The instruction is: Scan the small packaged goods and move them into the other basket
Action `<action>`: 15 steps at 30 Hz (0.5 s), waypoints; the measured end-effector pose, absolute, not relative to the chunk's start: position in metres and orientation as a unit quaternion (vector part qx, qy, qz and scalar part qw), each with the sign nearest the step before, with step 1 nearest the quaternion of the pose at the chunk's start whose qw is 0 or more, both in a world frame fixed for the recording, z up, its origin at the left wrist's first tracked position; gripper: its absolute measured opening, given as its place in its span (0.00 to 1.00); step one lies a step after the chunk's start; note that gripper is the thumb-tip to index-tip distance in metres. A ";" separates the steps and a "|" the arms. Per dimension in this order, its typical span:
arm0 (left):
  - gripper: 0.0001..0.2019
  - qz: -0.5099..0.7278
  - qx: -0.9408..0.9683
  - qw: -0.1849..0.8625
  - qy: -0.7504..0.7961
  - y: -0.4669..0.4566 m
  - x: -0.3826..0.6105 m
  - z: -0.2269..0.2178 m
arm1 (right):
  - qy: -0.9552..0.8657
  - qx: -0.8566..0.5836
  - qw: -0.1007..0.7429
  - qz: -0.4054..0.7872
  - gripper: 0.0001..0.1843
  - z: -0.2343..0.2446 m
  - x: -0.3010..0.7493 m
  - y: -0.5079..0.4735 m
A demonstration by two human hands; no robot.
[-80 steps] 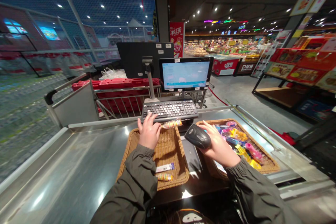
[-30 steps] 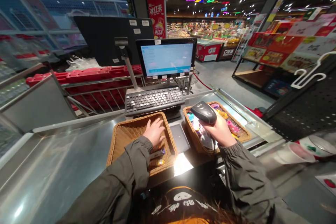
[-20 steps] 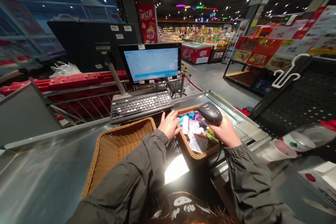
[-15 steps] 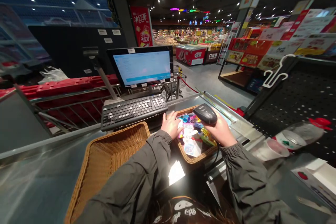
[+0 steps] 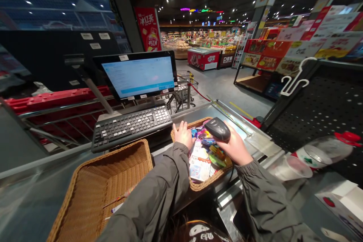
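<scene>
My right hand [image 5: 235,146] is wrapped round a black barcode scanner [image 5: 217,129], held above the right side of a wicker basket [image 5: 195,186]. That basket is full of small colourful packaged goods, among them a white printed pack [image 5: 199,168]. At its left rim is my left hand [image 5: 183,135], fingers spread and reaching over the goods by a blue item. I cannot tell whether the fingertips touch anything. A second wicker basket [image 5: 124,159] lies to the left, with a few thin items at its bottom, partly behind my left sleeve.
A keyboard [image 5: 133,124] and a lit monitor [image 5: 138,75] stand beyond the baskets. On the right are a clear plastic bottle [image 5: 326,149] with a red cap, a plastic cup [image 5: 295,168] and an open carton [image 5: 340,200]. A white hanger [image 5: 295,79] hangs on the black panel.
The view has shifted, and the thin items in the left basket now show. My left hand has moved slightly off the goods towards the left rim. The scanner remains in my right hand.
</scene>
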State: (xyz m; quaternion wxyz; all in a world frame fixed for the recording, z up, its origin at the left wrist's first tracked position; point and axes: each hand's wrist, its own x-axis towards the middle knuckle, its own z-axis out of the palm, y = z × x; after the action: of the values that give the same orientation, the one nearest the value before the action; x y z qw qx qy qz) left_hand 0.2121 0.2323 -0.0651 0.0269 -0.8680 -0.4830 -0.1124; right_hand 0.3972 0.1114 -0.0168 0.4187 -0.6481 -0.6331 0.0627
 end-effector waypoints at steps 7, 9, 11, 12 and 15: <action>0.13 -0.113 -0.871 0.037 -0.476 0.241 0.215 -0.064 | -0.621 -0.649 0.433 0.075 0.32 -0.023 0.402 0.118; 0.13 -0.104 -0.869 0.034 -0.483 0.243 0.217 -0.064 | -0.620 -0.648 0.436 0.077 0.33 -0.023 0.402 0.119; 0.13 -0.092 -0.868 0.032 -0.487 0.244 0.220 -0.063 | -0.620 -0.647 0.437 0.079 0.33 -0.023 0.401 0.119; 0.14 -0.087 -0.868 0.030 -0.489 0.245 0.220 -0.063 | -0.620 -0.646 0.438 0.079 0.33 -0.023 0.400 0.119; 0.14 -0.070 -0.864 0.017 -0.497 0.246 0.221 -0.060 | -0.621 -0.645 0.438 0.079 0.33 -0.020 0.397 0.118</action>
State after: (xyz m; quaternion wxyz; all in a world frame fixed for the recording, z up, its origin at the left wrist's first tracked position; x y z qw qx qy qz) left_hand 0.2213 0.2461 -0.0600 0.0166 -0.8645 -0.4974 -0.0702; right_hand 0.3966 0.1178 -0.0197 0.4382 -0.6453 -0.6208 0.0788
